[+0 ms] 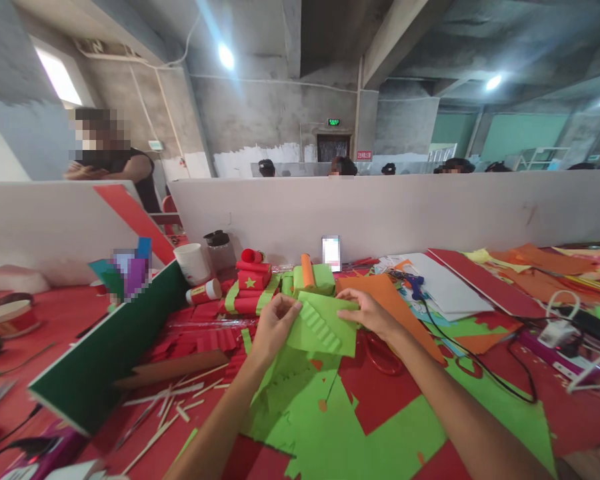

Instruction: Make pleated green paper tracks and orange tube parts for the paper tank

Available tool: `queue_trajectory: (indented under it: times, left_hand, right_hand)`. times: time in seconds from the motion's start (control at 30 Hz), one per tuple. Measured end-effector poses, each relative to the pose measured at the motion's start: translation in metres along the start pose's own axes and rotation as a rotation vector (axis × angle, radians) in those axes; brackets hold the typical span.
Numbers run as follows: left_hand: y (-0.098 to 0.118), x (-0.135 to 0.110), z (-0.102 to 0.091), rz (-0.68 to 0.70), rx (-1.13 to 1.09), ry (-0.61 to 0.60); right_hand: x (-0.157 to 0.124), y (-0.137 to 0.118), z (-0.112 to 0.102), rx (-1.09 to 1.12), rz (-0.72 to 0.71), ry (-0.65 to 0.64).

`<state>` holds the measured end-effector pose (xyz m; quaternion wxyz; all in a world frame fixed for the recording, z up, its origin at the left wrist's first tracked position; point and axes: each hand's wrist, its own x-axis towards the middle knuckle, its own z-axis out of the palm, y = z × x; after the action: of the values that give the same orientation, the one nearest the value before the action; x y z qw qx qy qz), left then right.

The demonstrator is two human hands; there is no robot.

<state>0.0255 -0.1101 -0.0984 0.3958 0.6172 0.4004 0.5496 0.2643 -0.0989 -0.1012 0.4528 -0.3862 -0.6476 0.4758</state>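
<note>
Between my two hands hangs a piece of light-green paper (347, 337) with a pleated strip (320, 328) lying across its face. Thumb and fingers of my left hand (277, 323) pinch its left side near the top of the strip. My right hand (373, 313) pinches the upper right edge. Under them, larger cut sheets of green paper (360, 427) lie on the red tabletop. Just behind stand a green model piece with an orange roll (307, 270) on it and a red paper model (253, 280) with a yellow star. Red-handled scissors (383, 357) lie partly hidden by my right hand.
A green board (115, 347) stands upright at left, near paper cups (193, 261) and loose white sticks (167, 403). A phone (331, 253) leans on the white partition (405, 207). At right lie a blue glue gun (415, 285), its black cord and a power strip (563, 353). People are beyond the partition.
</note>
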Motion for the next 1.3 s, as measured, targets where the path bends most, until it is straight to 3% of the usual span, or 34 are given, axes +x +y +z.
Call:
queue_trajectory:
  times: [0.13, 0.23, 0.33, 0.47, 0.57, 0.67, 0.87, 1.1, 1.3]
  left_hand:
    - [0.008, -0.003, 0.001, -0.036, -0.058, -0.086]
    - [0.014, -0.007, 0.004, -0.013, -0.086, -0.098]
    - [0.017, -0.008, 0.003, -0.017, -0.159, -0.093]
    - [0.016, -0.008, 0.000, -0.044, -0.366, -0.107]
    - [0.018, -0.010, 0.001, -0.125, -0.491, -0.181]
    - [0.021, -0.013, 0.000, -0.234, -0.522, -0.301]
    - [0.020, -0.012, 0.003, -0.269, -0.253, -0.462]
    - [0.002, -0.011, 0.018, -0.105, -0.078, -0.356]
    - [-0.004, -0.010, 0.023, -0.078, 0.031, -0.328]
  right_hand:
    - [0.004, 0.002, -0.005, 0.237, -0.009, 0.293]
    - [0.006, 0.001, -0.011, 0.296, 0.013, 0.363]
    - [0.003, -0.002, -0.015, 0.258, 0.043, 0.258]
    - [-0.006, -0.014, -0.014, 0.150, 0.081, -0.003]
    - [-0.014, -0.021, -0.010, 0.134, 0.119, -0.267]
    - [-0.015, -0.019, -0.006, 0.160, 0.157, -0.396]
    - [-0.007, -0.005, 0.001, -0.053, 0.098, -0.391]
    - [-0.006, -0.004, 0.008, -0.123, 0.051, -0.372]
    - [-0.006, 0.000, 0.013, -0.046, 0.068, -0.399]
